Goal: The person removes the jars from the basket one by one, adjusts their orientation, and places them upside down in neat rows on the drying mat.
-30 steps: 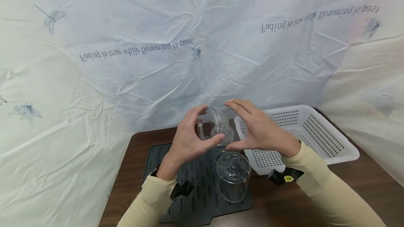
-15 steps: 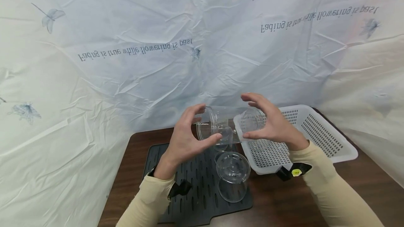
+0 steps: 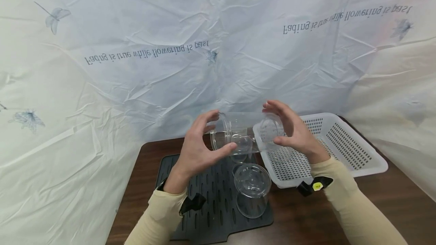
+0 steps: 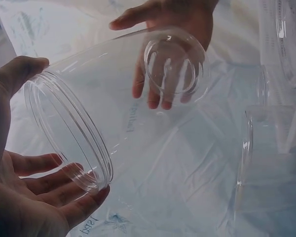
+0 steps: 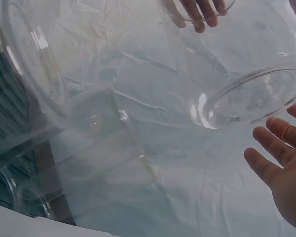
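A clear, see-through jar [image 3: 246,129] lies sideways in the air above the table. My left hand [image 3: 195,148] grips it around the threaded mouth, thumb on one side and fingers on the other. At the opposite end, my right hand [image 3: 299,133] is beside the jar's round base [image 4: 172,66], fingers spread and fairly straight. Whether its fingertips touch the base cannot be made out in the right wrist view. Below, another clear jar [image 3: 251,203] stands on a dark grey ridged mat [image 3: 204,214]. More clear containers [image 3: 240,158] show partly behind it.
A white perforated plastic basket [image 3: 369,171] sits on the brown wooden table [image 3: 306,222] at the right. A pale sheet [image 3: 218,75] with printed words and dragonflies hangs behind the table and around its sides.
My right hand has moved right along the jar to its base, its fingers now more apart from it. My left hand has shifted slightly left, still gripping the mouth.
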Demonstrator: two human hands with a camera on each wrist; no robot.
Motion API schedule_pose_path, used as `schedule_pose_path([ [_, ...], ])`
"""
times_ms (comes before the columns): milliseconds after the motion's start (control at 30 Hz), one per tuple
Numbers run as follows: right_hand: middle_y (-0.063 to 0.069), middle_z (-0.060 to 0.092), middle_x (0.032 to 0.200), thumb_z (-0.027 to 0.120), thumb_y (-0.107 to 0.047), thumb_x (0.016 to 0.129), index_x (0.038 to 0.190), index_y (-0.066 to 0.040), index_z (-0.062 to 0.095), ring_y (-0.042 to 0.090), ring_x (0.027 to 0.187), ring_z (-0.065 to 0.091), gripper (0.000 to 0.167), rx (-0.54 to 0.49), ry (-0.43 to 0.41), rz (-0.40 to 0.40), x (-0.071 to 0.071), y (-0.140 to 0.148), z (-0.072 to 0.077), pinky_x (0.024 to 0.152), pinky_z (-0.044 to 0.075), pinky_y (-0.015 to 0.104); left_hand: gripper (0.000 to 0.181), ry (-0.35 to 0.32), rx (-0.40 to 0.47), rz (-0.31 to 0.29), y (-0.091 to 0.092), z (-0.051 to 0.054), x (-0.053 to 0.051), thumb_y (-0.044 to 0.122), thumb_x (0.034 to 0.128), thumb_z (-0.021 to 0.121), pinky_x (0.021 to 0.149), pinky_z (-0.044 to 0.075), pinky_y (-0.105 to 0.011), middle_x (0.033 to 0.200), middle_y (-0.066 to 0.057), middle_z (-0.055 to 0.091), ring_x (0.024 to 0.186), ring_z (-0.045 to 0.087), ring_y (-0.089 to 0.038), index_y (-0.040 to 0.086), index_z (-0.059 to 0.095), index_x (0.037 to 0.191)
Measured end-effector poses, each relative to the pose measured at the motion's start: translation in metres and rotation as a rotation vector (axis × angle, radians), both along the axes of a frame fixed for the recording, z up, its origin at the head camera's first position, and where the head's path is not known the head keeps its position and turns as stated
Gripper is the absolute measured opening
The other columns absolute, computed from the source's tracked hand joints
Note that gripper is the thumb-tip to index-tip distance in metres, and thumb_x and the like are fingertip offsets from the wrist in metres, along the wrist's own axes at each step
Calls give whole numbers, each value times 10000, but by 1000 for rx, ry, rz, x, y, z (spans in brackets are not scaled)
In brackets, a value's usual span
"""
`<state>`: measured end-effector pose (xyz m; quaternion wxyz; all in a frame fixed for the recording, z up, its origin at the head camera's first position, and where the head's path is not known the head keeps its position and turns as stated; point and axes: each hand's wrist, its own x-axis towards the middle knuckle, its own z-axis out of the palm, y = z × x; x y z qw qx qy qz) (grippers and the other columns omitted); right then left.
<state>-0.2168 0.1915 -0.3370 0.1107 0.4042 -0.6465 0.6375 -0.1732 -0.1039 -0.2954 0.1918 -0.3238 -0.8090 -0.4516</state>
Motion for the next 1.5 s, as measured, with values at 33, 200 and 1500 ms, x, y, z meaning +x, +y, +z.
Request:
schedule_pose_path([
  [33, 194, 396, 1468, 834, -145, 749, 1504, 41, 265, 282, 1378, 360, 963, -19, -19, 4, 0, -1, -3, 1129, 327, 291, 791, 3, 4, 0, 0, 0, -1, 323, 770, 826, 1035, 468, -324, 1402, -7, 489, 1289, 495, -170, 197, 435, 1446],
  [200, 172, 376, 1473, 779, -229, 840, 1517, 30, 227, 306, 1365, 386, 911, -168, -101, 96, -2, -10, -18, 1095, 403, 330, 780, 16, 35, -8, -1, 0, -3, 300, 768, 829, 1034, 465, -305, 1393, -2, 495, 1281, 500, -187, 185, 442, 1435],
  [1500, 146, 578, 1273, 720, -198, 862, 1373, 109, 444, 253, 1179, 546, 657, -510, -111, 304, -3, -32, -26, 1042, 447, 370, 811, 12, 94, -145, -2, -8, -6, 472, 834, 742, 1090, 420, -308, 1436, -56, 438, 1329, 457, -196, 181, 363, 1490],
])
